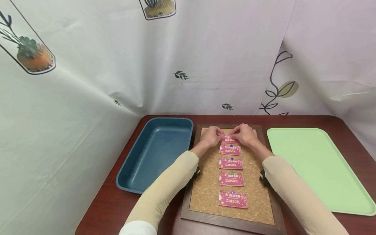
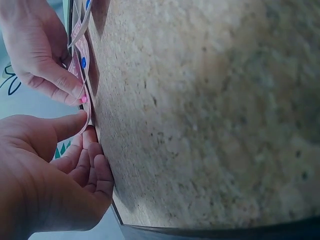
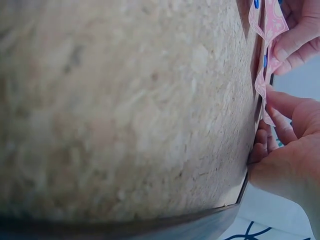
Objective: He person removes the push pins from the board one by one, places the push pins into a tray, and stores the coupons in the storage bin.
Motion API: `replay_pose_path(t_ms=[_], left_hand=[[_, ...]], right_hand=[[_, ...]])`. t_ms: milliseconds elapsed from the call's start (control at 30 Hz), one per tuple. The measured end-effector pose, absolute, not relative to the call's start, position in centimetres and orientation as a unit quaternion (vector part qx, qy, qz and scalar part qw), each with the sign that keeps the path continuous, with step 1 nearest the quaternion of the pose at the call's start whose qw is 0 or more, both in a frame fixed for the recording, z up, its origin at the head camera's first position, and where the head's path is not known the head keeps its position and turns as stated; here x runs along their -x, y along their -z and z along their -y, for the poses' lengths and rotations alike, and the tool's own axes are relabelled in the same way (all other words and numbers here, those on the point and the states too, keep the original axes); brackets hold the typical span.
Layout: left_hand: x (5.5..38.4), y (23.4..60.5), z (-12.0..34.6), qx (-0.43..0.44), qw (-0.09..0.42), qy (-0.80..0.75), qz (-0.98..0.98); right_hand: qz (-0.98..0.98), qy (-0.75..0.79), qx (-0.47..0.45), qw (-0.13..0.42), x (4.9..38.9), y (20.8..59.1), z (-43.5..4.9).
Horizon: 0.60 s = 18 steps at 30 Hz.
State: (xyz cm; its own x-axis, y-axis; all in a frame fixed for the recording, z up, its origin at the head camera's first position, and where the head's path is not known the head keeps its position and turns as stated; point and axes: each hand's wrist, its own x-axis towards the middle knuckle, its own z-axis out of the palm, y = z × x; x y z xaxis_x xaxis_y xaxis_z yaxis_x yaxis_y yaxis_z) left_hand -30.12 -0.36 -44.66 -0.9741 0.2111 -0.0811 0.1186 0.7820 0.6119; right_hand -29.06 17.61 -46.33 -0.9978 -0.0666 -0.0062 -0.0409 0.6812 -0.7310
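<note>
At the far end of a cork board (image 1: pixel 202 192), both hands meet over the topmost pink paper coupon (image 1: pixel 229 140). My left hand (image 1: pixel 212 135) pinches the coupon's left edge between thumb and finger; the left wrist view shows the paper's edge bending there. My right hand (image 1: pixel 246 134) is at the coupon's top right, its fingertips at a small pink push pin (image 2: pixel 84 99). That pin is hidden in the right wrist view. Below, a column of similar coupons (image 1: pixel 231 179) runs down the board, each with a coloured push pin (image 1: pixel 232 173) at its top edge.
A deep blue tray (image 1: pixel 124 169) stands left of the board and a shallow green tray (image 1: pixel 320 169) right of it. The board's dark wooden frame (image 1: pixel 229 225) lies on a reddish-brown table (image 1: pixel 100 209). A patterned white curtain (image 1: pixel 205 49) hangs behind.
</note>
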Motion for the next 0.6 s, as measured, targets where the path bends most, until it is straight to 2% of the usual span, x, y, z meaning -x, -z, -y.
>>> replay_pose_path(t_ms=[600], left_hand=[[30.06,44.14,0.14,-0.068,0.091,-0.315,-0.942]], right_hand=[[-0.921,0.39,0.02,0.012,29.06,46.43,-17.46]])
